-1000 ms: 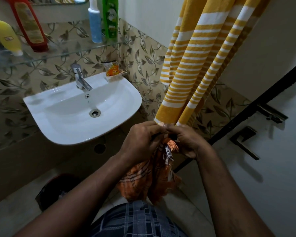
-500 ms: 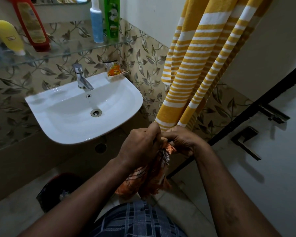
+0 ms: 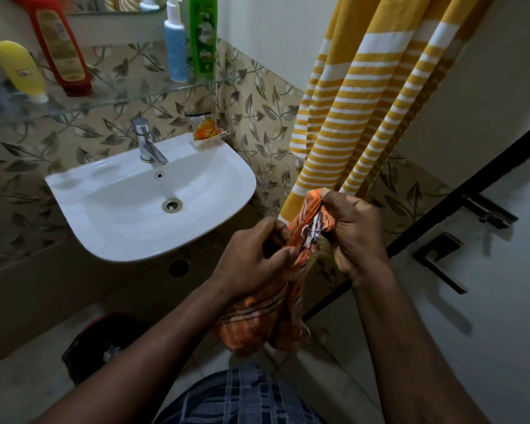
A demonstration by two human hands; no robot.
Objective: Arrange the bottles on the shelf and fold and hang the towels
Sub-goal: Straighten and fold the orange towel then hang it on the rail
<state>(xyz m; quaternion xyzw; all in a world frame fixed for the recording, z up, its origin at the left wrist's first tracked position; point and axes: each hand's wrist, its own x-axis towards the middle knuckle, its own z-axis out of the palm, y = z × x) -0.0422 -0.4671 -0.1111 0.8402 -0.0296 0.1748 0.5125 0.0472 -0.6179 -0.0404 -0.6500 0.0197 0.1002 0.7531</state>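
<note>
Bathroom, sink (image 3: 83,191) left, door (image 3: 502,316) right, hands (image 3: 251,261) (image 3: 355,237) gripping orange towel (image 3: 257,325) between

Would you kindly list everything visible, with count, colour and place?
sink: one, white, wall-mounted
tap: one, chrome, sink's rear
sachet: one, orange, sink's back corner
glass shelf: one, clear, above sink
yellow bottle: one, yellow, shelf's left
red bottle: one, red, beside it
pump bottle: one, blue, shelf's right
green bottle: one, green, beside pump bottle
striped towel: one, yellow-white, hanging right
checked towel: one, orange, in both hands
bin: one, dark, under sink
door handle: one, dark, right door
left hand: one, gripping checked towel
right hand: one, gripping checked towel
</note>
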